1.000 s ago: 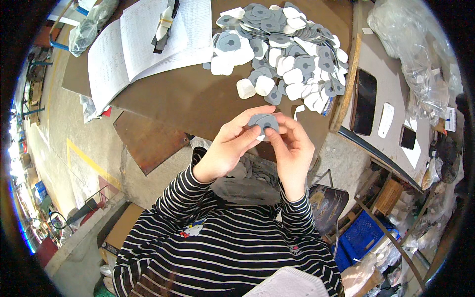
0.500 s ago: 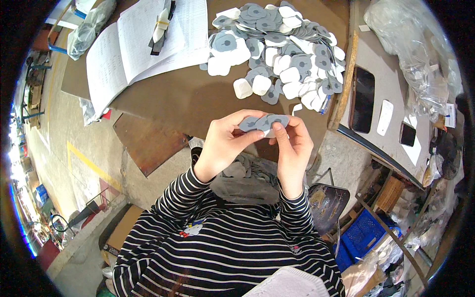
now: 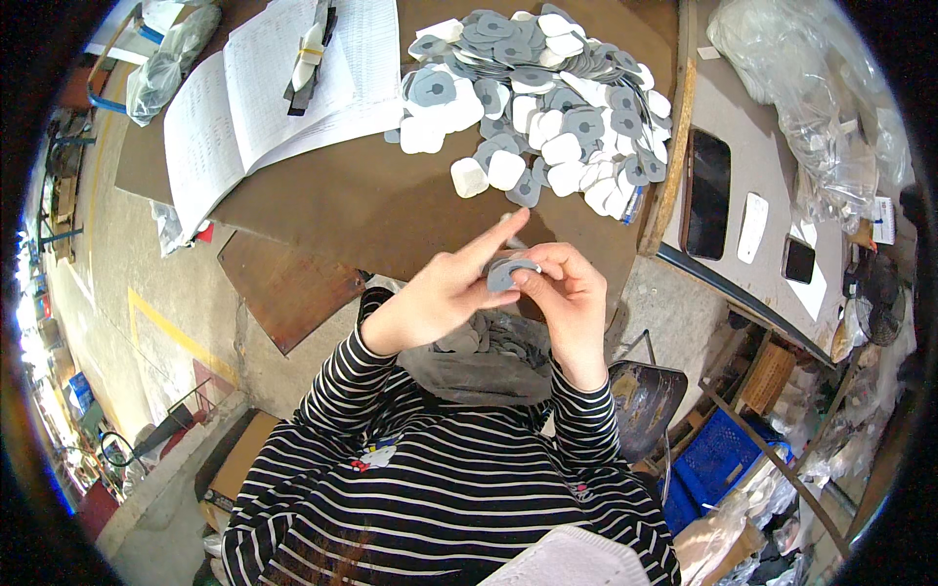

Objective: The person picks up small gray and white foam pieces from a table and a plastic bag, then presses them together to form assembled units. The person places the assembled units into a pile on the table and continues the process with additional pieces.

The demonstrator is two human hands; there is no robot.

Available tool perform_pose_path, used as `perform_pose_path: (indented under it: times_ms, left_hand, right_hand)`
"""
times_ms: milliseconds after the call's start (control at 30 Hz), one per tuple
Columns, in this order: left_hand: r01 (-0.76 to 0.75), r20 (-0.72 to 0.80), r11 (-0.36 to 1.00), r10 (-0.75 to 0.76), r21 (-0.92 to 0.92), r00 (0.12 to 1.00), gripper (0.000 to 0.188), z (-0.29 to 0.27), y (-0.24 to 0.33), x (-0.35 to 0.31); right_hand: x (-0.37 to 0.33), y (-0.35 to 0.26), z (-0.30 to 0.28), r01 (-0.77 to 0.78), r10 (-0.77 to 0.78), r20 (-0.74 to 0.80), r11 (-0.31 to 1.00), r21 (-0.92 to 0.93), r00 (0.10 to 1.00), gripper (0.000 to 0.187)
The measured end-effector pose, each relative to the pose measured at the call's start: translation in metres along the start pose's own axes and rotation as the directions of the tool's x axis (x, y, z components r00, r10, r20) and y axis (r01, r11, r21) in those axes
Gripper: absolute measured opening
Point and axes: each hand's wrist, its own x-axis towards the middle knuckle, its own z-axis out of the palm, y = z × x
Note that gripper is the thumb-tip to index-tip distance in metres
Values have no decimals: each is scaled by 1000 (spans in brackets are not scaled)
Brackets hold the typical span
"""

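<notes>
Over the table's near edge, my right hand (image 3: 570, 303) pinches small grey rounded pads (image 3: 506, 275) between thumb and fingers. My left hand (image 3: 440, 295) is beside them, its index finger stretched away and its thumb at the pads' lower edge. A small blurred whitish bit (image 3: 516, 240) shows by the left fingertips; what it is I cannot make out. Beyond my hands lies a large pile of grey pads (image 3: 503, 44) mixed with white rounded-square pieces (image 3: 469, 178). Below my hands, more grey pieces (image 3: 469, 339) rest in a dark grey bag or cloth (image 3: 479, 379) on my lap.
An open notebook (image 3: 200, 127) with a banded bundle of strips (image 3: 310, 61) lies at the left of the brown table (image 3: 342, 210). On the right side table are a phone (image 3: 799, 260), a dark tablet-like device (image 3: 707, 195) and plastic bags (image 3: 772, 68). A stool (image 3: 650, 410) and blue crate (image 3: 718, 459) stand lower right.
The pads, held spread side by side by both hands, are now closer together in my right hand. My left index finger has straightened away from them. The view has shifted slightly.
</notes>
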Motion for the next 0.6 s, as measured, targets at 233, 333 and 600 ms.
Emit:
perform_pose_path:
  times_ms: [233, 333, 600]
  left_hand:
    - [-136, -75, 982, 126, -133, 989, 74, -1, 6, -14]
    - [-25, -81, 990, 37, 137, 996, 56, -39, 10, -32]
    - [86, -397, 996, -71, 20, 915, 29, -59, 3, -65]
  right_hand:
    - [-13, -21, 12, 159, -171, -36, 961, -225, 985, 20]
    - [-32, -30, 4, 165, -91, 197, 900, -404, 976, 21]
    - [-40, -2, 4, 348, -105, 363, 611, -711, 926, 23]
